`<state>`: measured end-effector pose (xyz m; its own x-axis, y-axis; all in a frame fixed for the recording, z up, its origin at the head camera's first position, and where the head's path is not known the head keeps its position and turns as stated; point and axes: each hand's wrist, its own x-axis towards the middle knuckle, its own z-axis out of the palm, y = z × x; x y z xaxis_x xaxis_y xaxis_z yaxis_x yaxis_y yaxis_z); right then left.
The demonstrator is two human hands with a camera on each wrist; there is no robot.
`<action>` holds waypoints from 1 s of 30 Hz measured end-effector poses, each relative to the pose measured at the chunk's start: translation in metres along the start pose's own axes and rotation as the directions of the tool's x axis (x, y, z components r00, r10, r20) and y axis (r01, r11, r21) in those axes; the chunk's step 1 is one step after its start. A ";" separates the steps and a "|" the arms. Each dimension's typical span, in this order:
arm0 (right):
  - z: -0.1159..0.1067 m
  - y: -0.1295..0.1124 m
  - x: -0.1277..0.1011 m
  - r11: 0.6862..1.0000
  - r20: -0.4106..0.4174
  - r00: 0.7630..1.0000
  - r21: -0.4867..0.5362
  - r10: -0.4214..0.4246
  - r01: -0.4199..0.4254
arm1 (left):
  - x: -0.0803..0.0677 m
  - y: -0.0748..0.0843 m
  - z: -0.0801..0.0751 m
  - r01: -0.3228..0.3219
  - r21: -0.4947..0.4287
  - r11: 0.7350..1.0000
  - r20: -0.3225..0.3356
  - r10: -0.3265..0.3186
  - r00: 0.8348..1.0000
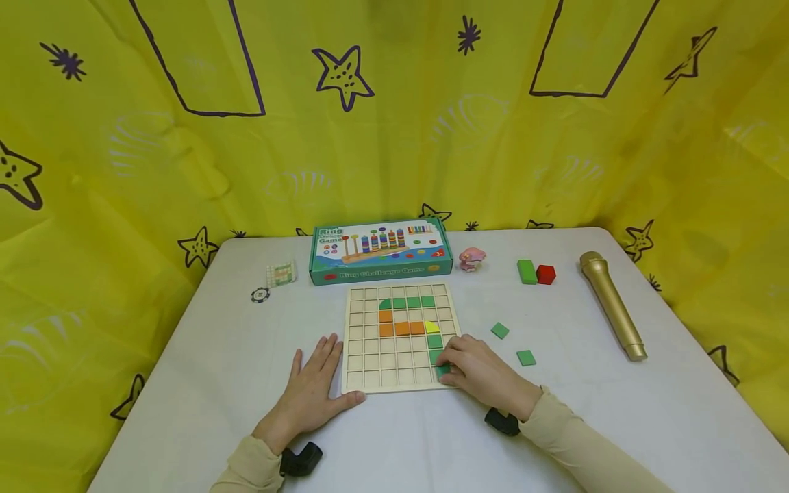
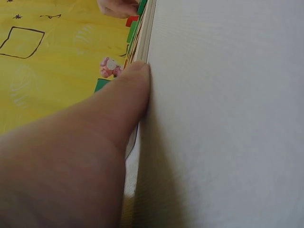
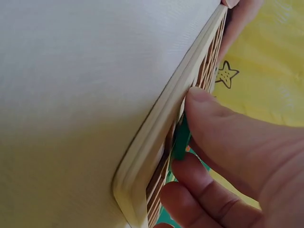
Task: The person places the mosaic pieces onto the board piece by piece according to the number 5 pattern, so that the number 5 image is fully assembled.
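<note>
A wooden grid board [image 1: 388,359] lies on the table. Green tiles [image 1: 414,302], orange tiles [image 1: 402,329] and one yellow piece [image 1: 432,327] form a bent line in its cells. At the board's near right corner, my right hand [image 1: 483,370] pinches a green tile [image 3: 181,137] between thumb and fingers, the tile tilted against the grid. My left hand [image 1: 314,394] rests flat on the table with fingers spread, its thumb [image 2: 135,83] touching the board's near left corner. Two loose green tiles, one nearer the board [image 1: 500,330] and one closer to me [image 1: 526,357], lie to the right.
Behind the board stands a ring game box [image 1: 382,253], with a pink figurine [image 1: 472,259] beside it. Green [image 1: 527,272] and red [image 1: 545,274] blocks and a gold microphone [image 1: 613,308] lie right. A poker chip [image 1: 260,295] and a small checkered piece [image 1: 281,274] lie left.
</note>
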<state>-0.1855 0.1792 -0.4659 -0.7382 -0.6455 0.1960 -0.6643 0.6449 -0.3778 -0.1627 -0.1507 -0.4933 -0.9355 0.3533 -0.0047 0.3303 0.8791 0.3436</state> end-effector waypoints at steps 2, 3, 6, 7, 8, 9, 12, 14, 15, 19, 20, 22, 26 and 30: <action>0.001 0.000 0.001 1.000 0.002 1.000 0.000 0.001 -0.001 | 0.000 0.000 0.000 -0.001 0.003 1.000 -0.001 0.001 1.000; 0.001 0.000 0.002 1.000 0.003 1.000 0.003 0.001 -0.001 | 0.000 0.000 -0.001 -0.001 0.004 1.000 -0.002 0.001 1.000; 0.002 -0.001 0.003 1.000 0.011 1.000 0.011 0.009 -0.010 | 0.000 -0.001 -0.001 0.002 0.010 1.000 -0.001 -0.002 1.000; 0.003 -0.001 0.003 1.000 0.013 1.000 0.014 0.013 -0.013 | 0.000 -0.001 0.000 0.002 0.008 1.000 -0.002 -0.002 1.000; 0.003 -0.002 0.003 1.000 0.012 1.000 0.016 0.012 -0.012 | 0.000 -0.002 0.000 0.002 0.006 1.000 -0.004 -0.002 1.000; 0.004 -0.002 0.003 1.000 0.010 1.000 0.018 0.010 -0.011 | 0.000 -0.002 0.000 0.003 0.004 1.000 -0.005 -0.003 1.000; 0.003 0.001 0.002 0.999 -0.015 1.000 0.026 0.019 -0.019 | 0.000 -0.002 0.001 0.003 0.004 1.000 -0.009 -0.003 1.000; -0.001 0.005 0.000 0.999 -0.042 0.998 0.011 0.047 -0.046 | 0.000 -0.002 0.002 0.003 0.005 1.000 -0.010 -0.003 1.000; -0.004 0.008 -0.001 0.998 -0.060 0.996 -0.001 0.070 -0.070 | 0.000 -0.002 0.002 0.003 0.005 1.000 -0.009 -0.003 1.000; -0.019 0.024 -0.006 0.975 -0.149 0.973 -0.103 0.178 -0.195 | 0.000 -0.002 0.002 0.002 0.001 1.000 -0.003 -0.002 1.000; -0.023 0.029 -0.008 0.965 -0.174 0.963 -0.128 0.205 -0.228 | 0.000 -0.002 0.002 0.003 -0.001 1.000 -0.002 -0.003 1.000; -0.029 0.038 -0.011 0.940 -0.206 0.942 -0.162 0.265 -0.300 | 0.000 -0.002 0.002 0.003 0.003 1.000 0.001 -0.003 1.000; -0.035 0.056 -0.019 0.892 -0.215 0.905 -0.194 0.367 -0.407 | 0.000 -0.002 0.001 0.002 0.005 1.000 0.001 -0.002 1.000; -0.036 0.068 -0.023 0.877 -0.195 0.891 -0.181 0.411 -0.444 | 0.000 -0.001 0.001 0.002 0.000 1.000 0.002 -0.002 1.000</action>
<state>-0.2177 0.2529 -0.4637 -0.9533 -0.2302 0.1957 -0.2762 0.9267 -0.2549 -0.1633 -0.1514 -0.4943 -0.9359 0.3523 -0.0072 0.3286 0.8799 0.3432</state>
